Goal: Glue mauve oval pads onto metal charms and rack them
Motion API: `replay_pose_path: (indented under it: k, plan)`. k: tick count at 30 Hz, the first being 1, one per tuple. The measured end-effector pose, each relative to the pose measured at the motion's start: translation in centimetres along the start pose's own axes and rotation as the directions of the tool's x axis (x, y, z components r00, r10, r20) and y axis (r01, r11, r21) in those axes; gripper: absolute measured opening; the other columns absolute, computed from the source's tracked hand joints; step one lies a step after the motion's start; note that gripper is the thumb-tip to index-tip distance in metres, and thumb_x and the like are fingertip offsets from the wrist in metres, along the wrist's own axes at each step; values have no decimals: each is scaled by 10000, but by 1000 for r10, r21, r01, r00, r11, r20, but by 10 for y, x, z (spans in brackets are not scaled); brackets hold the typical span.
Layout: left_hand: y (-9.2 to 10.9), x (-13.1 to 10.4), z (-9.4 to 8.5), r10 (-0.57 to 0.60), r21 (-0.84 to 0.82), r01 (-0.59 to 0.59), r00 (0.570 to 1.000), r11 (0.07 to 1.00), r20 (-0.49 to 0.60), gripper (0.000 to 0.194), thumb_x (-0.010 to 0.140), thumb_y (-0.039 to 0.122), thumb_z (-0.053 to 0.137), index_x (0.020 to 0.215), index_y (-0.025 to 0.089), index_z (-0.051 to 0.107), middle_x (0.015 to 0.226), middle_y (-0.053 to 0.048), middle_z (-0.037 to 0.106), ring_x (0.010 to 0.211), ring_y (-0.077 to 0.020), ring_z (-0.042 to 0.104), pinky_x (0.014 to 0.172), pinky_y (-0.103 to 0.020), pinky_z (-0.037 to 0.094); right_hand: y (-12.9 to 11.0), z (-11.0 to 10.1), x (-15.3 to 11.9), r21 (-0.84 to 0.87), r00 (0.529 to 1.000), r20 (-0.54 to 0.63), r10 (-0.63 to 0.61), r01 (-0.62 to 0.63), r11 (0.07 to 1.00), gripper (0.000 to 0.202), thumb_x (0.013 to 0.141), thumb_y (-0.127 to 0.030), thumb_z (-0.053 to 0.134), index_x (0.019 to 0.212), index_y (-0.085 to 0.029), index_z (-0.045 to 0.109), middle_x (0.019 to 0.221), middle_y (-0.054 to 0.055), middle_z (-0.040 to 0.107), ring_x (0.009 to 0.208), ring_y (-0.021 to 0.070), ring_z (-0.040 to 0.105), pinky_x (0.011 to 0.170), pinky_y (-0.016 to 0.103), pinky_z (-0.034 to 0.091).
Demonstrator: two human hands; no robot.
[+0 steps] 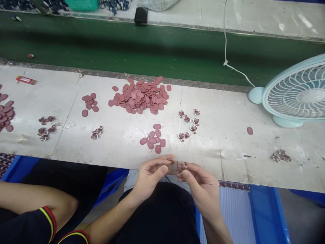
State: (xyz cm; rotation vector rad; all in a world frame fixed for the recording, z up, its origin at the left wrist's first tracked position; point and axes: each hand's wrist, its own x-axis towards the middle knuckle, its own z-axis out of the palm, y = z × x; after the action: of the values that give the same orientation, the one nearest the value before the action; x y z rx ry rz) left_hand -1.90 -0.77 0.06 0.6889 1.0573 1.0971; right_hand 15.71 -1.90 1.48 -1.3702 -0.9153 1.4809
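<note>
My right hand [201, 184] pinches a small brown-and-white figure [180, 166] between thumb and fingers, over the table's front edge. Facing it from the left, my left hand [153, 176] has its fingers reaching toward the figure and its thumb apart from the index finger; nothing shows in it. Beyond the hands lies a small group of reddish oval discs [152, 140], a few with marks on top. Several similar small figures [187, 136] lie spread to the right of those discs. A large heap of reddish discs [142, 96] sits farther back.
A light-blue fan [299, 91] stands at the right, its white cord [238, 71] running up. More discs [90, 103] and figures [97, 132] lie to the left, with a red lighter-like object [26, 80]. A co-worker's arm [38, 200] is at lower left. A blue crate [266, 213] is below the table.
</note>
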Motion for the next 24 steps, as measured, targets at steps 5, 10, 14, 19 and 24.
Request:
replay_pose_path:
  k: [5, 10, 14, 19, 24]
  plan:
    - [27, 29, -57, 492, 836, -262, 871, 481, -10, 175, 854, 251, 700, 1021, 232, 748, 1162, -77, 709, 1124, -254, 638, 993, -426, 517, 22, -53, -23, -2, 947, -321, -4, 4, 1000, 212, 803, -286, 767, 1009, -255, 727, 878, 25, 759, 689, 173, 712, 585, 285, 628]
    - [33, 49, -89, 466, 951, -308, 844, 17, 265, 172, 892, 253, 650, 1030, 220, 748, 1140, -59, 733, 1065, -228, 662, 1015, -403, 496, 48, -117, -59, -175, 818, -574, -45, -69, 982, 264, 772, -326, 793, 994, -205, 717, 773, 23, 742, 623, 145, 689, 620, 268, 620]
    - [31, 51, -86, 488, 955, -292, 826, -58, 283, 178, 877, 256, 664, 1031, 223, 747, 1098, -39, 751, 1042, -219, 674, 994, -374, 505, 81, -150, -82, -198, 735, -678, -9, -171, 965, 273, 796, -376, 761, 978, -185, 691, 820, 39, 748, 665, 162, 711, 646, 279, 621]
    - [41, 53, -74, 484, 996, -89, 871, -11, 83, 295, 792, 339, 717, 1079, 276, 736, 1023, 15, 758, 805, -193, 680, 804, -325, 541, 133, -157, -94, -236, 810, -581, 81, -262, 936, 198, 871, -379, 684, 944, -195, 706, 952, 72, 746, 819, 182, 707, 751, 304, 596]
    - [53, 52, -82, 381, 971, 88, 909, 224, -170, 460, 738, 325, 695, 1190, 410, 679, 1011, 73, 735, 843, -208, 675, 793, -336, 533, 174, -146, -95, -274, 887, -442, 130, -272, 923, 204, 938, -359, 610, 982, -169, 670, 941, 21, 692, 830, 139, 665, 788, 324, 573]
